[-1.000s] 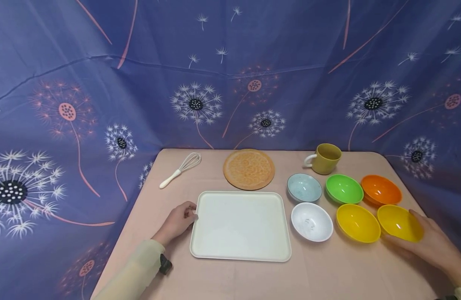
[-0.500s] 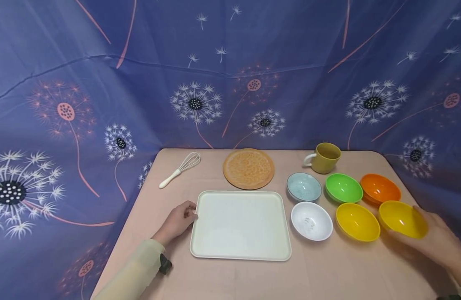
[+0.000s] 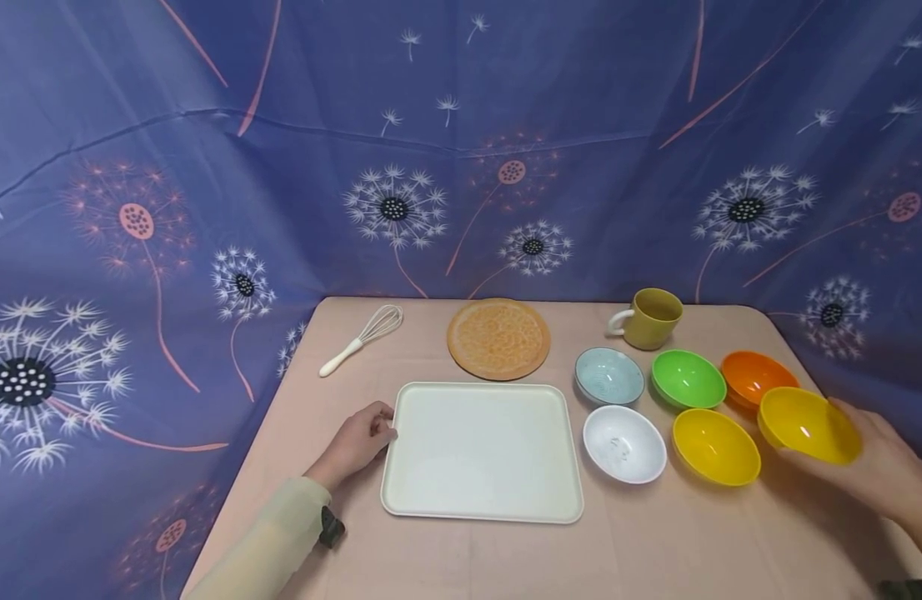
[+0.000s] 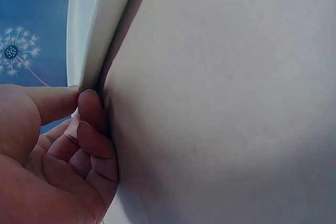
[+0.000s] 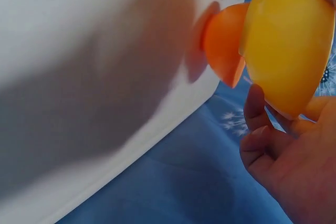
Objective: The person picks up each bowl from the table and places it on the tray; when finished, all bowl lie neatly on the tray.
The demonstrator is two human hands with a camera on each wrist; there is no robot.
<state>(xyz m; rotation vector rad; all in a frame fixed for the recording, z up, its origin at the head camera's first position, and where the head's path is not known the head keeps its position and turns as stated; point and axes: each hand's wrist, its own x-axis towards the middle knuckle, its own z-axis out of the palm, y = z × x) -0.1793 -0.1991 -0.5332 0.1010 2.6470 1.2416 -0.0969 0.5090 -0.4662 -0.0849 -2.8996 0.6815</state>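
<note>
Head view: a yellow bowl (image 3: 809, 429) is pinched above the desk (image 3: 656, 546) by the right grip (image 3: 879, 473); a white tray (image 3: 481, 454) is pinched by the left grip (image 3: 356, 443).

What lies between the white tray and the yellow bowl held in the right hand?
In the head view, the white bowl, nearer the white tray, then the other yellow bowl, nearer the held yellow bowl in the right hand.

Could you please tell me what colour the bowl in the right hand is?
The bowl is yellow, seen best in the right wrist view.
</note>
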